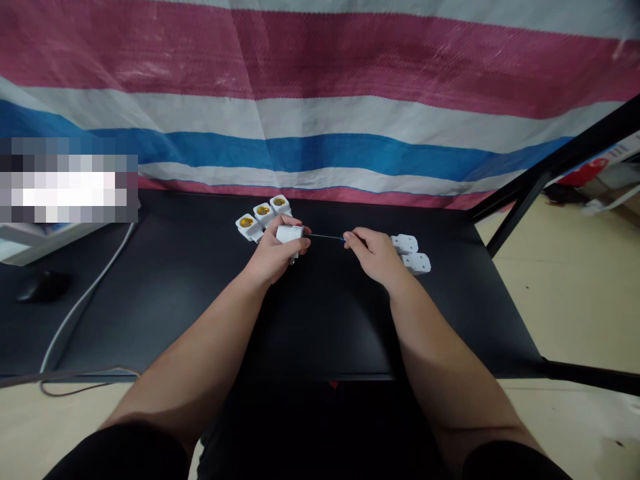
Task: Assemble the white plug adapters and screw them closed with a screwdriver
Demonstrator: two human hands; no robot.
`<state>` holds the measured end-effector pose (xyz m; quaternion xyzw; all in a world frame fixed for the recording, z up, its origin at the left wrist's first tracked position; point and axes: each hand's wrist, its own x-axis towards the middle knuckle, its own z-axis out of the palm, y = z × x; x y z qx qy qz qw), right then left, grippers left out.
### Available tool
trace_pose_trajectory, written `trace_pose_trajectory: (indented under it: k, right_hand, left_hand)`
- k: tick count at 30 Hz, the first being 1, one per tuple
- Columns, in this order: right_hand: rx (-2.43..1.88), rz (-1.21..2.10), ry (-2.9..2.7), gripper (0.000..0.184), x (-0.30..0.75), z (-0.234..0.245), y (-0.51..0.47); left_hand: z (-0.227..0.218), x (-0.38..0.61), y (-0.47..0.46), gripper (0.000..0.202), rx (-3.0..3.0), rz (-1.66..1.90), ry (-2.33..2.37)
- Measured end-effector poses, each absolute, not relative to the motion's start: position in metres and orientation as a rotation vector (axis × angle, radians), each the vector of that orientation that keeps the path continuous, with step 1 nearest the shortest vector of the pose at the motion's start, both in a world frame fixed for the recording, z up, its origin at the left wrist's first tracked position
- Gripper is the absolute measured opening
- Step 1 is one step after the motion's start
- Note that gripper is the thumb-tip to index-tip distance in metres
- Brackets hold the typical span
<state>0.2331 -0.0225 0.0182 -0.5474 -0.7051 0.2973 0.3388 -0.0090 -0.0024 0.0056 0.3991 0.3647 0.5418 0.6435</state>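
Observation:
Closed around a white lamp socket point(289, 234), my left hand point(276, 252) keeps it a little above the black table point(320, 313). A thin screwdriver point(327, 237) runs between the hands, its shaft pointing left to the socket's right side. My right hand point(369, 253) grips its handle, which the fingers mostly hide. I cannot tell whether the tip sits in a screw. Just beyond my left hand, several white lamp sockets point(247, 225) with brass-coloured threaded openings lie in a slanting row. Beside my right hand rest white blocks point(417, 263) with small dark holes.
At the left are a black mouse point(44, 287), a pale cable point(95, 283) and a white object point(50, 240) under a blurred patch. Striped sheeting point(320, 120) hangs along the table's back edge. A black metal frame point(530, 193) stands at the right.

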Motion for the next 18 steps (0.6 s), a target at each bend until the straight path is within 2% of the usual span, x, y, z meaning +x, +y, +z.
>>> trace_pose_trajectory:
  k: [2,5,9,14,18]
  right_hand:
    - [-1.412,0.808,-1.82,0.045,0.232,0.0158,-0.0224]
    - [-1.321,0.878,-1.78,0.024,0.2329,0.0116,-0.0227]
    - [-1.295,0.9,-1.749,0.023,0.2352,0.0105,-0.0212]
    - [-1.436,0.799,-1.734,0.048,0.2335,0.0116,-0.0189]
    - [-1.315,0.922,-1.717,0.03,0.2334,0.0085,-0.0204]
  left_hand:
    - [0.0056,-0.0096,-0.0026,0.047,0.937,1.235,0.837]
    - [0.0046,-0.0106,-0.0023,0.046,0.951,1.24,0.845]
    - [0.0022,-0.0098,-0.0024,0.046,0.953,1.24,0.846]
    - [0.0018,-0.0075,-0.0039,0.045,0.98,1.184,0.841]
    - [0.0025,-0.0086,-0.0023,0.046,0.947,1.181,0.847]
